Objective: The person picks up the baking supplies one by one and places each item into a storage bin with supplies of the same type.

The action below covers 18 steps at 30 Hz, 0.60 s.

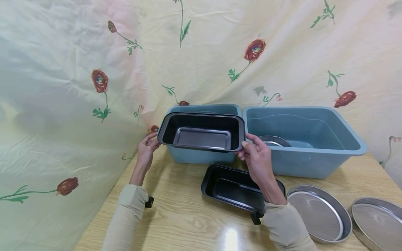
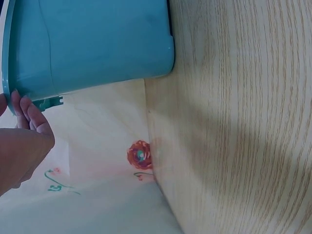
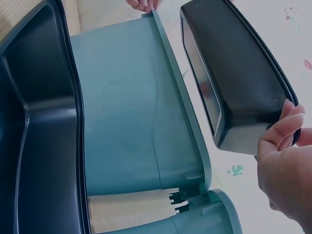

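My right hand [image 1: 258,158] pinches one end of a black loaf pan [image 1: 202,137]. In the right wrist view the pan's dark outer side shows, tilted and raised above the rim of a blue bin [image 3: 122,112]. At the bin's left front corner my left hand [image 2: 24,139] pinches the rim, thumb on one side and fingers on the other. From the head view the raised pan hides much of that bin, and its left end overlaps the left fingertips. A second black loaf pan [image 1: 233,188] lies on the table below my right wrist, which covers part of it.
A larger blue bin [image 1: 304,164] stands to the right with a round metal pan [image 1: 274,140] inside. Two round metal pans [image 1: 318,214] lie on the wooden table [image 1: 176,209] at the front right. Flowered cloth [image 1: 201,62] hangs behind and at the left.
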{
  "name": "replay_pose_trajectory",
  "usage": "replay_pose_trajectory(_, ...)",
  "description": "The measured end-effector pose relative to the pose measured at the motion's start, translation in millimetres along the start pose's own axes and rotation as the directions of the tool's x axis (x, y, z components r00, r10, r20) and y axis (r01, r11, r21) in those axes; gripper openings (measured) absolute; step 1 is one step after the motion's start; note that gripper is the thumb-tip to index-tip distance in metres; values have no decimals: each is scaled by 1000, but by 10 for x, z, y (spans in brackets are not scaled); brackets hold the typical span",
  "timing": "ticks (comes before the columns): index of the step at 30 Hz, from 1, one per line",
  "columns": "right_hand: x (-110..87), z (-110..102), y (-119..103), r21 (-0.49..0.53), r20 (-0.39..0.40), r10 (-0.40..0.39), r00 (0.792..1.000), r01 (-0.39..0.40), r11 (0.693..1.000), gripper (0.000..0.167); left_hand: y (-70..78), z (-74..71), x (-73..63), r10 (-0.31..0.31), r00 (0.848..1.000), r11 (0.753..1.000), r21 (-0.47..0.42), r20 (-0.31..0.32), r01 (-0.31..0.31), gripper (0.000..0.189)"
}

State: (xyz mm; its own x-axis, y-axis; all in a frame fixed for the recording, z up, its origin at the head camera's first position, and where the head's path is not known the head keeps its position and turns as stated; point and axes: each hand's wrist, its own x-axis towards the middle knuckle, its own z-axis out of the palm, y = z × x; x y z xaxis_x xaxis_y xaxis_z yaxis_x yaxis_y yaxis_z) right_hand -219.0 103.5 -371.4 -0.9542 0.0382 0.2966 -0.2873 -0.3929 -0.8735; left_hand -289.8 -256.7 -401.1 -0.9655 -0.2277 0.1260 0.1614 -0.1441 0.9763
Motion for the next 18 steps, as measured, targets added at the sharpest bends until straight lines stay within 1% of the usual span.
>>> replay_pose_trajectory(4, 42, -6, 11, 24, 4, -10, 1000, 10, 1000, 30, 8, -1, -5, -1, 1000, 1000, 10, 0, 1, 37)
replay_pose_trajectory(12, 117, -16, 8, 4, -15, -5, 1000, 5, 1000, 32, 10, -5, -11, 7, 1000, 1000, 9, -4, -7, 36)
replay_pose_trajectory(18, 164, -17, 22, 8, -29, 6, 1000, -6, 1000, 31, 23, -10, -19, -7, 1000, 1000, 15, -10, 7, 38)
